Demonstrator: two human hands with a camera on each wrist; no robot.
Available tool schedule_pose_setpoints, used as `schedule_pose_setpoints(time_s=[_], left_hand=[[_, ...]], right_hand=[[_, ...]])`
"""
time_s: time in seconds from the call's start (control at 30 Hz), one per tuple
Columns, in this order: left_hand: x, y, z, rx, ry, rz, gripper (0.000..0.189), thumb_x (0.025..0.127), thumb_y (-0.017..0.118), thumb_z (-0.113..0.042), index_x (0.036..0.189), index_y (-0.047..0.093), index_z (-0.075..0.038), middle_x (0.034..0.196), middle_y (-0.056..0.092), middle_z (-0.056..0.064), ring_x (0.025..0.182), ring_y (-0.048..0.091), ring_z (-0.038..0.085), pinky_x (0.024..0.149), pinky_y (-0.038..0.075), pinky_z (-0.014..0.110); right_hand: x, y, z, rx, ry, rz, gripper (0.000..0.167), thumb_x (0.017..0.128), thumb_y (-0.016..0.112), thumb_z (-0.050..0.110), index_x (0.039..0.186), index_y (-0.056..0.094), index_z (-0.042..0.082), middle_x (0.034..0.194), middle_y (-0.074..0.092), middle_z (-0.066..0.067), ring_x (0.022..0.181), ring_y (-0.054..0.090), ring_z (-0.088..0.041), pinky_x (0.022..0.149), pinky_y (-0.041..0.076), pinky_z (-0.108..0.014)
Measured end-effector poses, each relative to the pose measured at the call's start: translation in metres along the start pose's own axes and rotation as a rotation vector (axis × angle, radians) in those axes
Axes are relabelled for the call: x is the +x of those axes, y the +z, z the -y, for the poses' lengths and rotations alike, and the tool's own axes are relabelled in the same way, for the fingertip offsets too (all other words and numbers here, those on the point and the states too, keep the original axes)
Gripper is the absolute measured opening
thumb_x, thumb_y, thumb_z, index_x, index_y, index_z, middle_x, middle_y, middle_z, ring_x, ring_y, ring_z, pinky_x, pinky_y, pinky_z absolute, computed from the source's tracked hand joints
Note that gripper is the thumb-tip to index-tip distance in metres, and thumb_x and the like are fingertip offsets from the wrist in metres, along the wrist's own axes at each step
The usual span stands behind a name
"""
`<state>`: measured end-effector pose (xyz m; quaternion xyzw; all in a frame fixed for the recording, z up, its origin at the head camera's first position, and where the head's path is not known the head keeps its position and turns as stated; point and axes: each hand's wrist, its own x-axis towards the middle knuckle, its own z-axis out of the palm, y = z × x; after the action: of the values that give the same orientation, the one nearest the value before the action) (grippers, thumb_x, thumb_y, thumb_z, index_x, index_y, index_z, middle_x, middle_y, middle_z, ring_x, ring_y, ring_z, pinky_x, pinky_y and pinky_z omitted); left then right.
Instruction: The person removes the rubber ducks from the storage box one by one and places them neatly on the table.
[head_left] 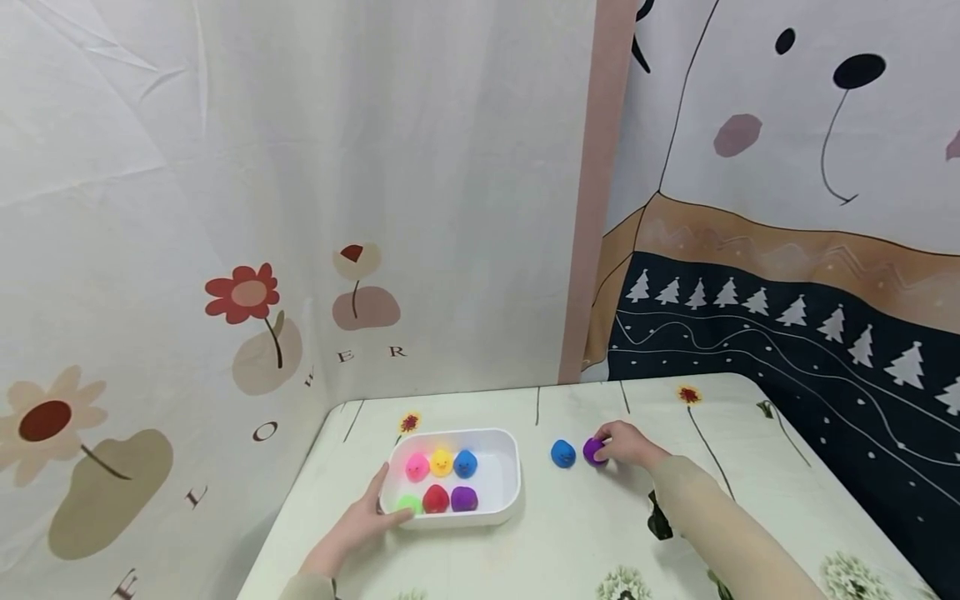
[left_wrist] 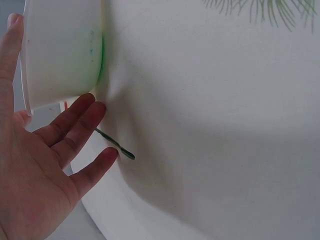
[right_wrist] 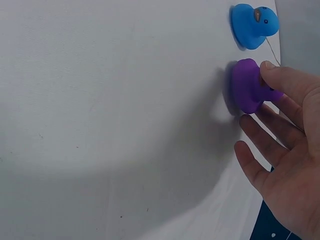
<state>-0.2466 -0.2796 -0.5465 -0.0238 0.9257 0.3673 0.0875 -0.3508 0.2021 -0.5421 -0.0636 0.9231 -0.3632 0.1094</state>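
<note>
- Holding left end of white tray (head_left: 495, 477) with left grip (head_left: 363, 518); probably light, stiff, best taken by the wall.
- Partly hidden by near wall and left thumb: green duck (head_left: 408, 502).
- Just right of blue duck (head_left: 562, 453) on bench (head_left: 540, 533): purple duck (right_wrist: 245, 87), pinched in right grip (head_left: 630, 444); likely light, soft, slick; squeeze gently by head.
- Partly covered by fingers; hard to make out contact between base and bench.
</note>
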Motion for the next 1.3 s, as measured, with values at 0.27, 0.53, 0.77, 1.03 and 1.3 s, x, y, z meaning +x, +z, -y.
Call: schedule_pose_setpoints(time_s=[0.27,0.53,0.77,1.03,1.3], left_hand=[[0.001,-0.001,0.0,-0.013,-0.003,0.004,0.111,0.078,0.076,-0.052,0.156,0.01,-0.011,0.144,0.036,0.034,0.126,0.042,0.052,0.099,0.033,0.07],[0.0,-0.001,-0.002,-0.015,0.0,0.002,0.11,0.078,0.076,-0.051,0.156,0.01,-0.011,0.145,0.034,0.034,0.127,0.041,0.052,0.098,0.033,0.07],[-0.001,-0.001,-0.003,-0.015,-0.006,-0.001,0.111,0.078,0.077,-0.051,0.156,0.01,-0.01,0.145,0.034,0.034,0.127,0.041,0.052,0.099,0.034,0.07],[-0.001,-0.002,-0.003,-0.008,0.001,-0.003,0.111,0.078,0.076,-0.051,0.156,0.01,-0.011,0.145,0.034,0.034,0.127,0.04,0.053,0.098,0.033,0.071],[0.0,-0.001,-0.002,-0.016,-0.013,0.0,0.111,0.077,0.076,-0.053,0.156,0.011,-0.012,0.146,0.033,0.033,0.129,0.037,0.053,0.099,0.032,0.071]], right_hand=[[0.002,0.003,-0.002,-0.002,-0.006,-0.007,0.023,0.079,0.077,0.006,0.098,0.068,-0.001,0.095,0.065,-0.007,0.087,0.058,-0.021,0.081,0.052,-0.042],[-0.002,0.001,0.0,0.007,-0.004,-0.007,0.023,0.078,0.077,0.006,0.098,0.067,0.0,0.096,0.065,-0.007,0.089,0.059,-0.022,0.084,0.052,-0.043],[-0.002,0.0,-0.001,0.016,-0.013,0.005,0.024,0.078,0.077,0.006,0.099,0.067,0.0,0.096,0.065,-0.007,0.089,0.059,-0.022,0.084,0.051,-0.044],[0.003,-0.008,0.005,0.015,-0.034,0.006,0.025,0.081,0.076,0.009,0.104,0.068,0.001,0.101,0.065,-0.007,0.093,0.059,-0.023,0.087,0.051,-0.046],[0.005,-0.015,0.027,0.016,-0.029,0.023,0.031,0.085,0.073,0.011,0.113,0.066,0.0,0.112,0.065,-0.013,0.101,0.06,-0.026,0.091,0.051,-0.045]])
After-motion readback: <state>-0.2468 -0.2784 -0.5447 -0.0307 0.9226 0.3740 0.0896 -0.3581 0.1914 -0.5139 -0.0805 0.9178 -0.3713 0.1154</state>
